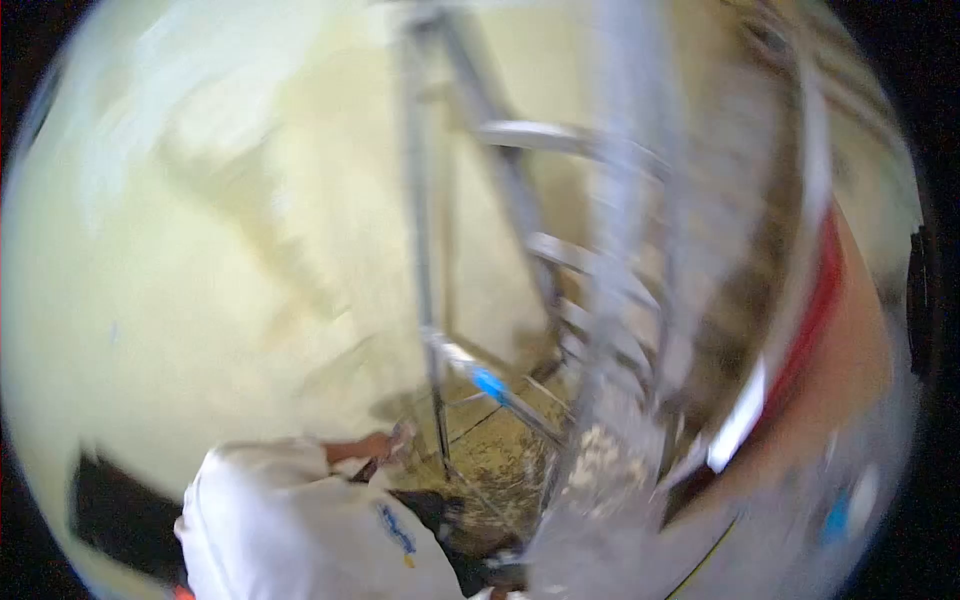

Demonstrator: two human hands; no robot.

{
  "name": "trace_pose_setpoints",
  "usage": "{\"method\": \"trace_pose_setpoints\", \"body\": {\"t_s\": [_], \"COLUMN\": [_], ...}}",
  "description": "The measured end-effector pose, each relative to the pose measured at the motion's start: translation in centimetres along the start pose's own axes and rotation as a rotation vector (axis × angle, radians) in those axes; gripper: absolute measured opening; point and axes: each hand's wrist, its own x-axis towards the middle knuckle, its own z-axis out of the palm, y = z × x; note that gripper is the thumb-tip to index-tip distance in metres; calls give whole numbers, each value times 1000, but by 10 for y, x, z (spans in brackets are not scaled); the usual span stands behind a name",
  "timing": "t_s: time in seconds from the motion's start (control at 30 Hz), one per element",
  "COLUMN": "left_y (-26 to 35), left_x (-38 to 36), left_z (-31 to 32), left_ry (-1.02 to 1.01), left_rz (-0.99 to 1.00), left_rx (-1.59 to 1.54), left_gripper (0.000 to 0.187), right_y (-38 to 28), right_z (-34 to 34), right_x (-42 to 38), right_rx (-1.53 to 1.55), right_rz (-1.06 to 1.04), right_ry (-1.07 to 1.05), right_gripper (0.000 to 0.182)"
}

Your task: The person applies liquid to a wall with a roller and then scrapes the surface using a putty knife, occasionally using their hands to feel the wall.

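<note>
My left hand (398, 440) reaches out of a white sleeve, low in the head view, against the pale wall. Motion smears its fingers, and a whitish patch shows at their tips; I cannot tell if it is something held. Just right of this hand stands a metal stepladder (425, 250), with a blue band (489, 385) around one low bar. At the very bottom edge, a small brown patch that looks like part of my right hand (500, 593) shows beside the white shirt (290, 530); its fingers are hidden.
A yellowish, patchy wall (220, 300) fills the left side. Pale rubble (605, 460) lies on the floor right of the ladder. A large curved shape with a red edge (815, 305) stands at the right. A thin yellow-green line (705, 560) runs along the grey floor.
</note>
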Motion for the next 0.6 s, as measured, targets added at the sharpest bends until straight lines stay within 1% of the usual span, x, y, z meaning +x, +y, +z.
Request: {"method": "trace_pose_setpoints", "body": {"t_s": [0.03,0.07,0.13,0.17,0.2,0.23,0.27,0.3,0.37,0.4,0.43,0.47,0.5,0.53,0.57,0.6], "left_y": [56,87,104,102,128,118,106,111,114,104,100,93,83,71,63,57], "left_x": [-39,-75,-94,-96,-132,-125,-119,-125,-121,-116,-116,-126,-136,-140,-147,-156], "left_z": [-19,-31,-45,-52,-79,-80,-80,-91,-112,-125,-138,-158,-175,-192,-212,-233], "left_ry": [83,378,666,627,534,632,725,915,928,748,743,838,920,976,993,1112], "left_rz": [-162,165,266,59,-82,3,83,222,253,158,161,138,111,70,77,221], "left_rx": [-435,-427,-558,-743,-1049,-1072,-1084,-1133,-1359,-1527,-1550,-1378,-1194,-1112,-1093,-1145], "left_gripper": [33,33,37,39,42,43,44,45,46,44,44,44,43,43,43,41], "right_y": [-24,-48,-95,-119,-143,-170,-234,-249,-296,-318,-334,-335,-331,-333,-347,-372], "right_z": [12,24,49,63,81,102,122,155,200,222,240,260,283,303,317,327], "right_x": [6,7,19,29,42,51,54,68,74,73,74,82,94,102,104,100], "right_rx": [-13,-23,-49,-66,-88,-112,-167,-174,204,194,185,179,147,121,138,193], "right_rz": [-91,-170,-298,-360,-407,-448,-302,-396,-49,-11,12,7,-48,-107,-125,-177], "right_ry": [-157,-285,-461,-513,-557,-601,-789,-880,-1116,-1060,-1007,-1009,-1002,-995,-1000,-1020], "right_gripper": [31,33,36,37,39,40,45,41,39,39,39,39,39,40,40,40]}}
